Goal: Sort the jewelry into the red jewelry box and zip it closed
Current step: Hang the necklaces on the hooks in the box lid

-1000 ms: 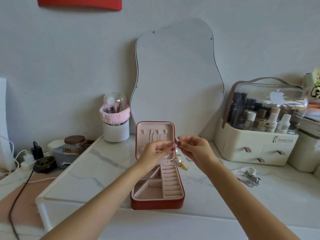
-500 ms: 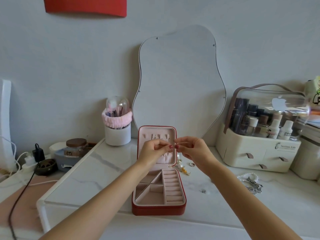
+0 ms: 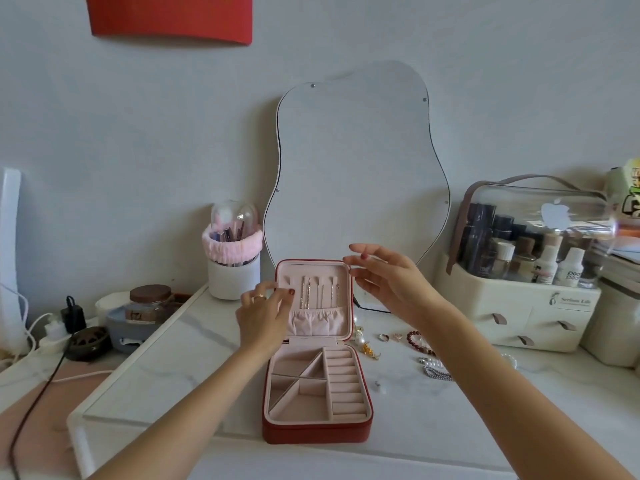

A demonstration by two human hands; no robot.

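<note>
The red jewelry box (image 3: 317, 403) stands open on the marble tabletop (image 3: 173, 358), its lid (image 3: 313, 299) upright in front of the wavy mirror (image 3: 356, 168). The left hand (image 3: 261, 315) rests at the lid's left edge, fingers loosely curled; whether they pinch anything cannot be told. The right hand (image 3: 388, 282) hovers by the lid's upper right corner, fingers spread. Loose jewelry (image 3: 408, 344) lies right of the box, partly hidden by the right forearm. A brush holder (image 3: 233, 268) stands left, a cosmetics organizer (image 3: 519, 299) right.
</note>
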